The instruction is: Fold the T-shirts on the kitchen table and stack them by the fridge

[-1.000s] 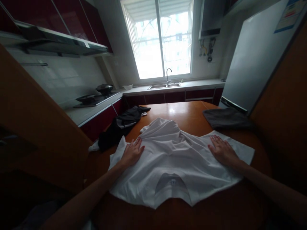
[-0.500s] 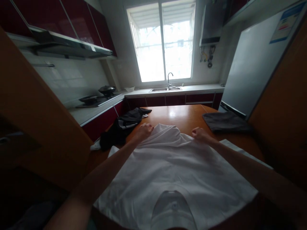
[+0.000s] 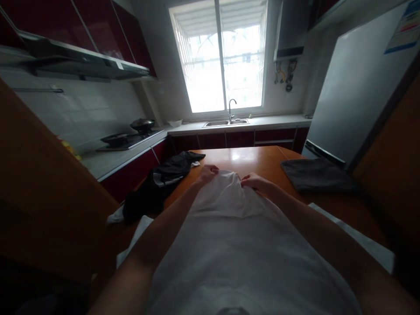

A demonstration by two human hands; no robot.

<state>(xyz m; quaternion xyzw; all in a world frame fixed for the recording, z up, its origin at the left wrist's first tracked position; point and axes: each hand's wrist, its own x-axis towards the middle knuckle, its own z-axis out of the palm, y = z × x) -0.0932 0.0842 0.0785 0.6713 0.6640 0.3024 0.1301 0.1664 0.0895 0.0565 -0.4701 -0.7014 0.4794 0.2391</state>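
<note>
Shirt (image 3: 229, 245) gripped at its far edge

White and spread across the wooden table (image 3: 259, 159), the shirt runs from the near edge of the view out to mid-table. Its body lies between the person's two forearms. A flap of white sticks out flat on each side, left and right, most likely the sleeves.

The left hand (image 3: 207, 172) is curled nearly closed at the far left of the shirt's bunched end, fingers tucked onto the cloth. The right hand (image 3: 254, 181) sits just beside it on the far right of that end, fingers likewise bent down and pinching fabric. Both arms are stretched well forward, since that end lies at the far reach of the table. With the hands so near each other, the cloth between them has gathered into a raised hump rather than lying flat.

A black garment (image 3: 160, 179) is heaped at the table's left edge and partly hangs over it, off the shirt. A grey cloth (image 3: 316, 175) lies flat at the far right, also apart from it. Beyond are the sink (image 3: 226, 123) under the window and a wok (image 3: 141, 124) on the stove at left.
</note>
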